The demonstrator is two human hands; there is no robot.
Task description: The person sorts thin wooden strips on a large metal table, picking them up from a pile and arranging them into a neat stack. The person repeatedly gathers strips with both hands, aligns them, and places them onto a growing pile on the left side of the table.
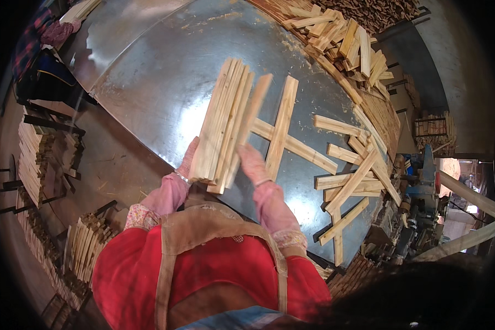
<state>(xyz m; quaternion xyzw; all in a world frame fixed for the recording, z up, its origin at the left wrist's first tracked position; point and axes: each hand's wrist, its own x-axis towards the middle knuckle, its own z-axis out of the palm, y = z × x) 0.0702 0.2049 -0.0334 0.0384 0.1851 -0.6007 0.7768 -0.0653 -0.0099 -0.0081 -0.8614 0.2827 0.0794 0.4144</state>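
A bundle of several pale wooden slats (pixel 221 118) stands on edge, side by side, in front of me over the metal table. My left hand (pixel 188 158) grips its left side near the lower end; most of those fingers are hidden behind the wood. At the bundle's right, my right hand (pixel 252 164) has its fingers against the outermost slat (pixel 253 113), which is smeared by motion and leans slightly away from the others at the top. Just beyond the right hand, two loose slats lie crossed, one crosswise slat (pixel 311 154) under an upright one (pixel 282 124).
Loose slats (pixel 352 181) lie jumbled on the right of the metal table (pixel 154 71). A pile of wood pieces (pixel 341 38) sits at the far right edge. Stacked slats (pixel 33 159) stand on racks at left. Another person's hand (pixel 74 25) holds wood at far left. Machinery (pixel 423 181) stands at right.
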